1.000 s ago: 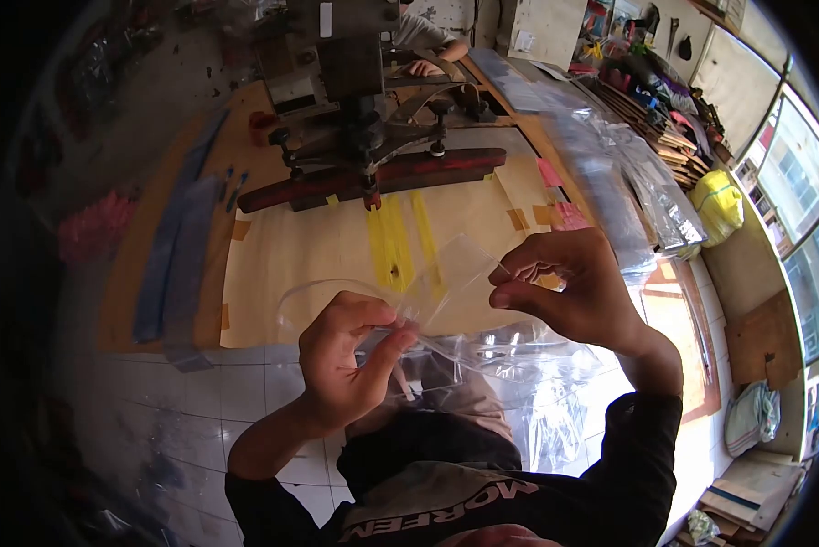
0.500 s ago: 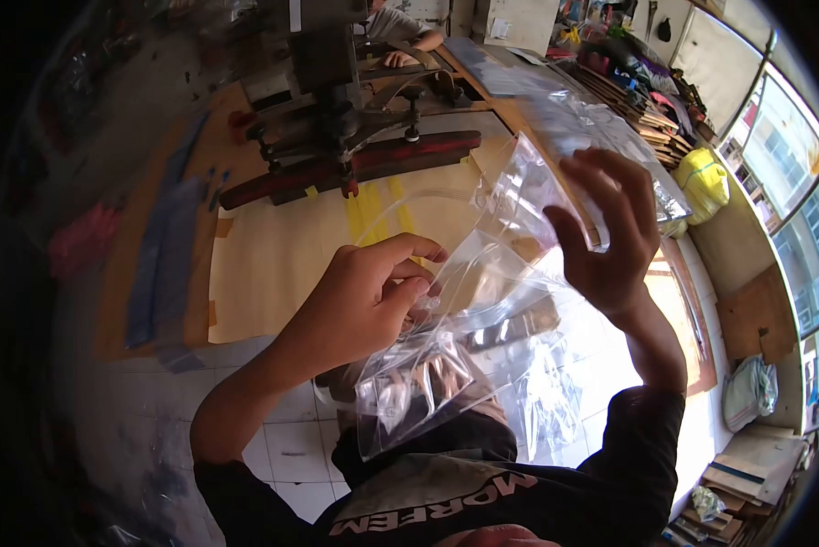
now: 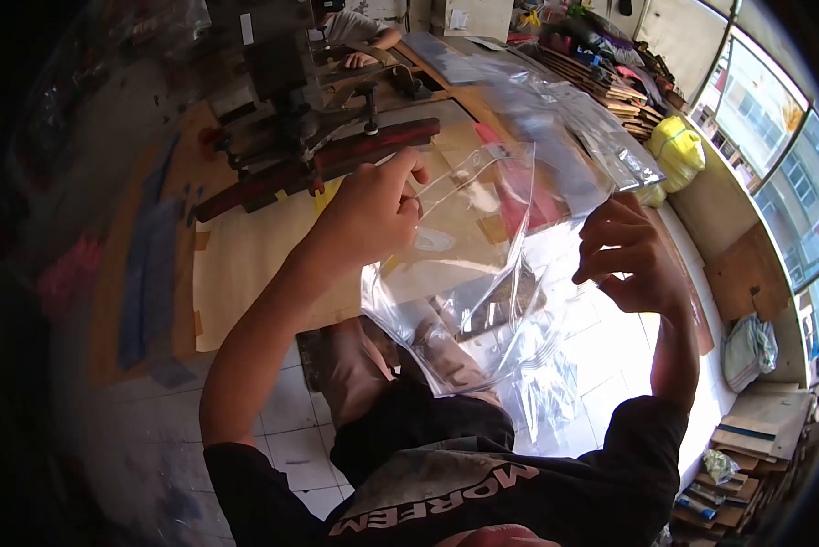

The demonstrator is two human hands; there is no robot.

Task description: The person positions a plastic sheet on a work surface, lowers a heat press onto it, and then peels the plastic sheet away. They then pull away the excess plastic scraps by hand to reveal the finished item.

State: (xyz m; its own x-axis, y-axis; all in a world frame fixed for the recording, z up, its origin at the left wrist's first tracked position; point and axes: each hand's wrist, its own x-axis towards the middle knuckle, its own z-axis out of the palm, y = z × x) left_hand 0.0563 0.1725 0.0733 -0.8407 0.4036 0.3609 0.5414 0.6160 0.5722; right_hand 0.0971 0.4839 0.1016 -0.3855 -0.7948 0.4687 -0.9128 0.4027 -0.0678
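My left hand is closed on the upper left edge of a clear plastic sheet, which hangs over the front of the work surface and above my lap. To the right, my right hand is raised with its fingers curled. Whether it pinches a bit of the plastic cannot be made out. A pink piece shows behind the clear sheet. Under my left hand lies a tan board with yellow tape strips.
A dark machine with a long red bar stands over the board. Another person's hand rests at the far side. Clear plastic lies at the back right, near a yellow bag. Stacked boards are at the lower right.
My left hand has moved up, lifting the clear sheet, which hangs more spread out. My right hand has moved lower and its fingers have curled in. The pink piece shows more clearly.
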